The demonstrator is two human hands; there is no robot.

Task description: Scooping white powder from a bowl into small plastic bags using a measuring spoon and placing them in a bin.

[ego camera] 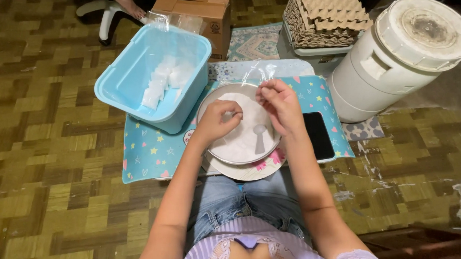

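Sitting on a worn wood-parquet floor, looking straight down at a low light-blue desk with stars and hearts printed on top.

Main thing: a small clear plastic bag, thin and crinkly, glossy where light hits it. Held up above the far rim of a round metal bowl full of fine white powder. Right hand pinching the bag's edge between thumb and fingertips, so a tight, narrow grip on the plastic. Left hand hovering over the powder, fingers curled in close, pinched on something tiny; can't tell what exactly, maybe the bag's other edge.

Bowl sitting on a floral-rimmed white plate, smooth and glazed, pink flowers peeking out at the near edge. Small white plastic spoon lying in the powder, handle toward the body.

Rest of the spread:
- light-blue plastic tub, rectangular, rounded corners, holding a pile of small filled clear packets, whitish and shiny
- black flat phone, glossy screen, lying on the desk just right of the bowl
- big white cylindrical plastic container with a round lid, scuffed and dusty on top
- stack of grey-brown cardboard egg trays, bumpy texture
- brown cardboard box behind the tub
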